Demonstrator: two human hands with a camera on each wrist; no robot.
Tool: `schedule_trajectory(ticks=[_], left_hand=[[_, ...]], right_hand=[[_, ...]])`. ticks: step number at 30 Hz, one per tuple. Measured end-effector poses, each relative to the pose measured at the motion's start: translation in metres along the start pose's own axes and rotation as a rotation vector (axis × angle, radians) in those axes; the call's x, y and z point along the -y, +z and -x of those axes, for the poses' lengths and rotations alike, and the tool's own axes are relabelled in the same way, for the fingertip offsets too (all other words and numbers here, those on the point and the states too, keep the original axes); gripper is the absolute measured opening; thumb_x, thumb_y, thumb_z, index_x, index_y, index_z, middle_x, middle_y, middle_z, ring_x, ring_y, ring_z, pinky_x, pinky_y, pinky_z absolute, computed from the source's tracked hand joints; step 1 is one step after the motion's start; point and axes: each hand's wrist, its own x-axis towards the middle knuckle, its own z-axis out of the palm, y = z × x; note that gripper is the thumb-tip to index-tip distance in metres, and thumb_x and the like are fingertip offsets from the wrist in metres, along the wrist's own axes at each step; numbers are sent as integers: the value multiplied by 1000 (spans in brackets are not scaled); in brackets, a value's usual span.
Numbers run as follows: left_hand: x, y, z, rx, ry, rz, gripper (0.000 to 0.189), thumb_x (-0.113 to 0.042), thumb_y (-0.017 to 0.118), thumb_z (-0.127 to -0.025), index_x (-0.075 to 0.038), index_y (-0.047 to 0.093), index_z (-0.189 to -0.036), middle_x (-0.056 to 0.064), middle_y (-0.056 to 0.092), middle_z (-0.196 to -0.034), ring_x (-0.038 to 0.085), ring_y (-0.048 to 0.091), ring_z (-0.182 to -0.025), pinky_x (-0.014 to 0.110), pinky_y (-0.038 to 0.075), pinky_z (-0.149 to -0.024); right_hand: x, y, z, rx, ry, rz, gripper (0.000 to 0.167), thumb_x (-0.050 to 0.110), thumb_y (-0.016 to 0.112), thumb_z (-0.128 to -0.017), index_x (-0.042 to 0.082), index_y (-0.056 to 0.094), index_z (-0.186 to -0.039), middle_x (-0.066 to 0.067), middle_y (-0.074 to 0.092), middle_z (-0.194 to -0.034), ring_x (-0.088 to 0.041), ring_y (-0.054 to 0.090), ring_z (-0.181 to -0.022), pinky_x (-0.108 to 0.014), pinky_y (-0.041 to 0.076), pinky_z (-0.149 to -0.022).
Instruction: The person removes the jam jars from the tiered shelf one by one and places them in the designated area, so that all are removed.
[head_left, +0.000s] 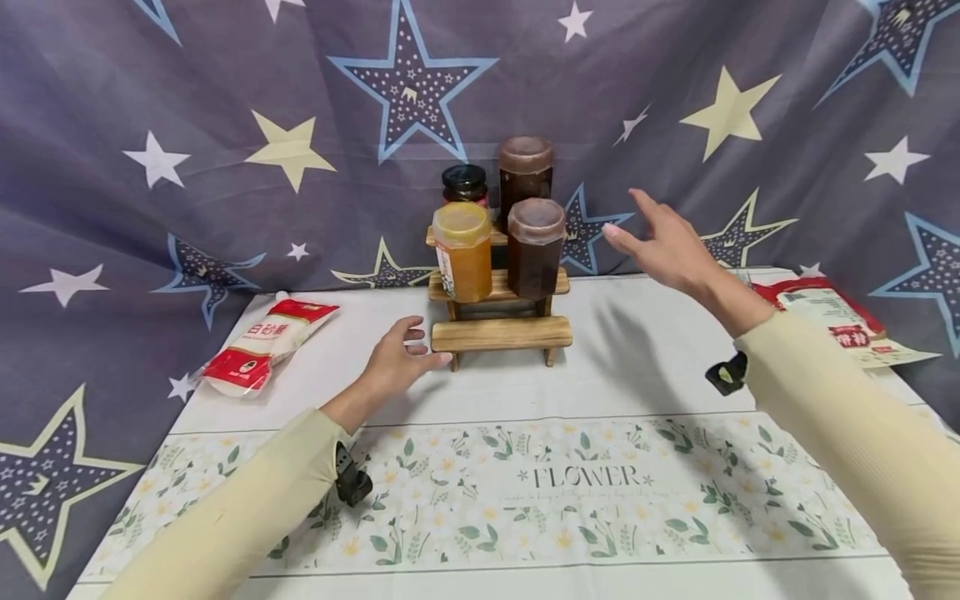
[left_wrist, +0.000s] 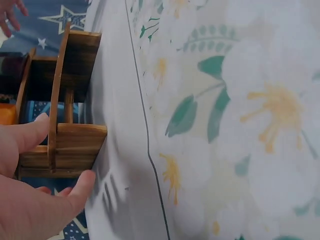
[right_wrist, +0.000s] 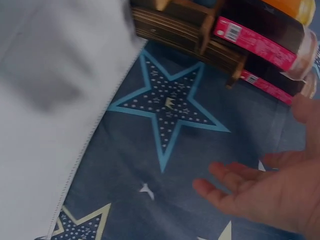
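Observation:
A three-step wooden rack (head_left: 501,335) stands at the back of the table. On its middle step are a jar of amber honey (head_left: 472,265) and a dark brown jar (head_left: 536,250). Behind them, on the top step, are a black-lidded jar (head_left: 464,182) and another dark brown jar (head_left: 525,185). My left hand (head_left: 393,362) is at the rack's left end, fingers loosely bent and thumb tip beside the lowest step; the left wrist view shows the fingers spread around that end. My right hand (head_left: 670,250) is raised right of the jars, fingers extended, holding nothing.
A red and white bag of white sugar (head_left: 266,346) lies at the table's left. At the right, partly behind my right arm, lies another red and white packet (head_left: 832,312). A star-patterned curtain (head_left: 315,217) hangs right behind the rack. A flowered cloth (head_left: 525,500) covers the table.

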Motion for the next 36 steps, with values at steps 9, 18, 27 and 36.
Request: schedule_trajectory(ticks=[9, 18, 27, 36], left_hand=[[2, 7, -10, 18, -36, 134, 73, -16, 74, -86, -7, 36, -147, 22, 53, -132, 33, 53, -119, 38, 53, -97], [3, 16, -13, 45, -63, 356, 68, -1, 70, -87, -5, 37, -146, 24, 53, -128, 32, 57, -111, 43, 57, -93], [5, 20, -13, 41, -72, 496, 67, 7, 66, -87, -3, 36, -145, 26, 51, -125, 26, 62, -97, 41, 57, -93], [7, 20, -13, 32, -70, 483, 66, 6, 67, -87, -4, 37, -145, 26, 52, -127, 32, 60, -105, 39, 58, -92]], right_hand=[[28, -8, -30, 54, 11, -244, 85, 53, 55, -93, 20, 9, -156, -17, 22, -156, -33, 27, -141, -55, 33, -114], [58, -20, -62, 159, 72, -368, 92, 46, 67, -88, 30, 7, -156, -11, 17, -159, -30, 30, -140, -45, 34, -116], [82, -4, -88, 184, 51, -386, 94, 39, 71, -87, 24, 10, -156, -14, 31, -152, -26, 40, -131, -43, 42, -109], [87, 9, -99, 201, 72, -406, 90, 39, 71, -86, 21, 16, -155, -10, 43, -141, -21, 47, -115, -39, 49, -89]])
